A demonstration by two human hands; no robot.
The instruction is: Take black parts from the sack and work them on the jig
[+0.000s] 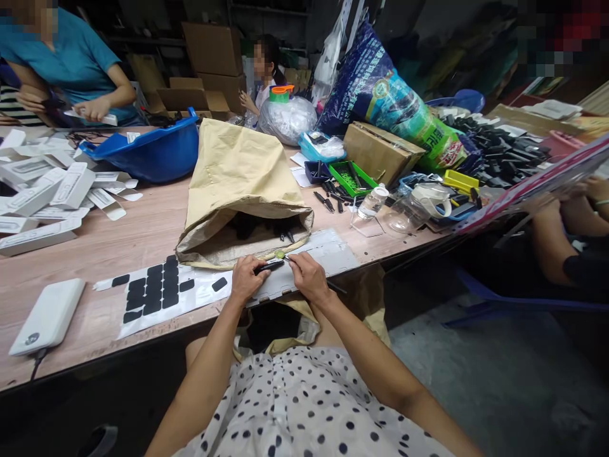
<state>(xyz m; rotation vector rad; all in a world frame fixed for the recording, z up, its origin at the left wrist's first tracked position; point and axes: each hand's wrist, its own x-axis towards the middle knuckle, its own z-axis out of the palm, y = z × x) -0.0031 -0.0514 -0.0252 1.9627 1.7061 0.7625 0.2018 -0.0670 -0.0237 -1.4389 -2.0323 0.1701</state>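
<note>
My left hand (246, 279) is at the table edge, fingers closed on a small black elongated piece (269, 266) that points to the right. Beside it, my right hand (309, 278) is pinched around a slim dark tool (337, 287); one end sticks out behind the hand, and its tip is too small to make out. A small round green item (280, 254) lies just beyond the fingertips. Under both hands is a pale flat board (333, 247). The open mouth of a beige sack (238, 171) faces me, with black pieces inside.
Left are a sheet of black stickers (152, 289), a white power bank (47, 317), white boxes (52, 190) and a blue basin (147, 152). Right are a green tray (353, 178), a clear bottle (373, 202) and black parts (504, 149). An open sack (309, 324) lies on my lap. Co-workers sit around.
</note>
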